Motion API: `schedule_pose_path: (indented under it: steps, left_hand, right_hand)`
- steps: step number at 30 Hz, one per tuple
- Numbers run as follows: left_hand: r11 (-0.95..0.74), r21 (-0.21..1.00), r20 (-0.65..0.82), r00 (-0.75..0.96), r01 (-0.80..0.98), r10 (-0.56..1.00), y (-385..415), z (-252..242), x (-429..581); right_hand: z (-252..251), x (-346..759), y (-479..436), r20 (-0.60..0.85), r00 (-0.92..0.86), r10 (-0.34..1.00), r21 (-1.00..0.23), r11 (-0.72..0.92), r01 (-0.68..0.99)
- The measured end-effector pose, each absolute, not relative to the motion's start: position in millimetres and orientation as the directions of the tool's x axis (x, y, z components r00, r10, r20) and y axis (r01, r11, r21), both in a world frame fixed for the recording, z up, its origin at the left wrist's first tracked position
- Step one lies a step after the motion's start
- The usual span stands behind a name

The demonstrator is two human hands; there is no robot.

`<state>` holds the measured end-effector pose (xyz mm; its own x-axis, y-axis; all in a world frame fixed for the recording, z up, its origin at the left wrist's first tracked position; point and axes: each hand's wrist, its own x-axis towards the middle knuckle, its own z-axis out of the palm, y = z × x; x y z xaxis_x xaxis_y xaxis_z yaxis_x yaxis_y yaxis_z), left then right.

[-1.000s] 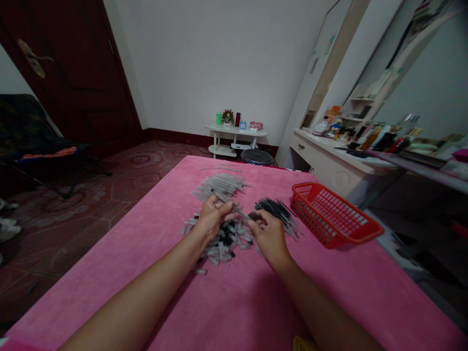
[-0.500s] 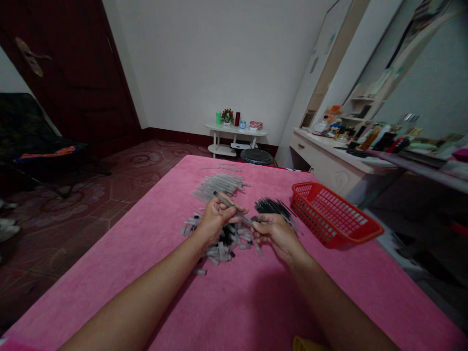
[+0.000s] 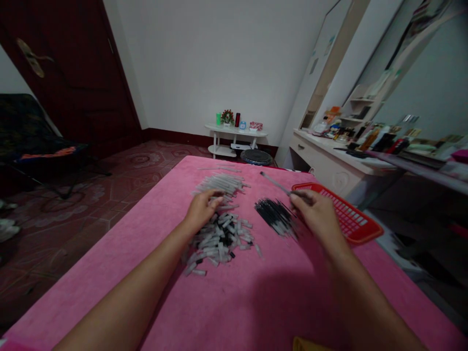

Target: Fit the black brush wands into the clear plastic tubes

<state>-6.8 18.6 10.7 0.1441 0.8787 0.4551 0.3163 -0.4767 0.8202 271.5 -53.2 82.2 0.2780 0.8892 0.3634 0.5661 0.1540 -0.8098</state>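
My right hand (image 3: 317,213) is closed on a thin pen (image 3: 275,184), held just left of the red basket (image 3: 360,229), the pen pointing up and left. My left hand (image 3: 202,209) reaches over the pile of clear pen barrels (image 3: 223,185), fingers curled down onto them; what they grip is hidden. Below it lies a heap of small clear and black caps (image 3: 219,240). A bundle of black refills (image 3: 275,216) lies between my hands on the pink cloth (image 3: 234,297).
A white dressing table (image 3: 331,161) crowded with bottles stands to the right with a mirror above. A small white side table (image 3: 236,134) sits by the far wall. A dark chair (image 3: 32,146) and a dark door (image 3: 73,68) are on the left.
My hands have parted. The right hand carried the pen right toward the red basket, and the left hand moved up onto the pile of clear barrels.
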Motion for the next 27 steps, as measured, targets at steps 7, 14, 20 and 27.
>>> schedule_pose_path:
  steps: [7,14,20,27]
  left_hand:
    - [-0.436,0.406,0.433,0.251,0.803,0.865,39.8,-12.1,-49.0]
    - [-0.515,0.345,0.395,0.376,0.784,0.838,35.7,-11.9,-37.4]
    - [-0.55,0.34,0.356,0.437,0.763,0.826,34.5,-13.2,-32.6]
    - [-0.563,0.328,0.369,0.446,0.759,0.816,32.8,-16.2,-29.1]
  right_hand:
    - [102.9,350.6,-63.6,0.326,0.593,0.737,-0.206,-0.556,0.805]
    - [84.8,355.2,-52.5,0.174,0.519,0.837,-0.147,-0.499,0.854]
    - [78.5,347.1,-49.8,0.279,0.448,0.849,-0.137,-0.427,0.894]
    - [71.5,300.1,-47.5,0.348,0.104,0.932,-0.251,-0.015,0.968]
